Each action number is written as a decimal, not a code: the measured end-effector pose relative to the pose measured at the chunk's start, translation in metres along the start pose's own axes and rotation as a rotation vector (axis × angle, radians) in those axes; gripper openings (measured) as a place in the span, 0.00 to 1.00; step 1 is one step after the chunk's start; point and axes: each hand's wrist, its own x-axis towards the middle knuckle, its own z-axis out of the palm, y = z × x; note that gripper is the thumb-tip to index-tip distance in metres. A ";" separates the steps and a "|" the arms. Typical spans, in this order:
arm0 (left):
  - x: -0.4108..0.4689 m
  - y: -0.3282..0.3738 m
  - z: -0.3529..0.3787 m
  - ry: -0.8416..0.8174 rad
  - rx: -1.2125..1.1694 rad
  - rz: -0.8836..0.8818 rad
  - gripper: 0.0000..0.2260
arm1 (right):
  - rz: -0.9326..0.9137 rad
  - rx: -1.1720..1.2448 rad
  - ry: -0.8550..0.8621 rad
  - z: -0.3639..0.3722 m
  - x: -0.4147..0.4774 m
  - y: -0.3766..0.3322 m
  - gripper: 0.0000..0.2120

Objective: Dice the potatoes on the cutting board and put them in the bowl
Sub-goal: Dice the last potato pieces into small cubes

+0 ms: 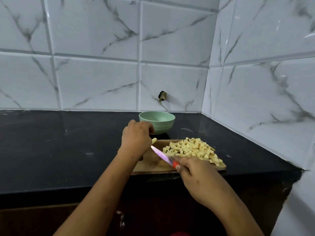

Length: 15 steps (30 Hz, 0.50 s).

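Knife (162, 155) blurred, potato piece (154, 140) mostly hidden behind left hand (136, 139), cutting board (153, 166) partly covered

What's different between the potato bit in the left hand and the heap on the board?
The piece is single, pinched in the left hand; the heap is many small cubes lying loose on the board's right side. The piece looks longer than the heap's cubes, so likely still uncut. Both are pale yellow potato, neither in the bowl. The right hand holds the knife.

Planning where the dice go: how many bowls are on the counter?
1. The green bowl stands on the black counter just behind the cutting board, beyond the left hand; none seems hidden.
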 end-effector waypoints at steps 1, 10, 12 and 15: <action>0.003 -0.001 -0.002 -0.041 0.036 0.002 0.11 | 0.006 -0.037 -0.003 0.002 0.000 -0.001 0.18; 0.015 -0.022 0.006 -0.371 -0.153 -0.068 0.05 | 0.069 -0.018 0.054 0.007 0.018 0.007 0.18; 0.016 -0.024 0.005 -0.345 -0.352 -0.103 0.07 | 0.056 0.053 0.051 0.008 0.019 0.008 0.18; 0.017 -0.027 0.001 -0.348 -0.660 -0.179 0.10 | 0.047 0.113 0.051 0.008 0.020 0.010 0.18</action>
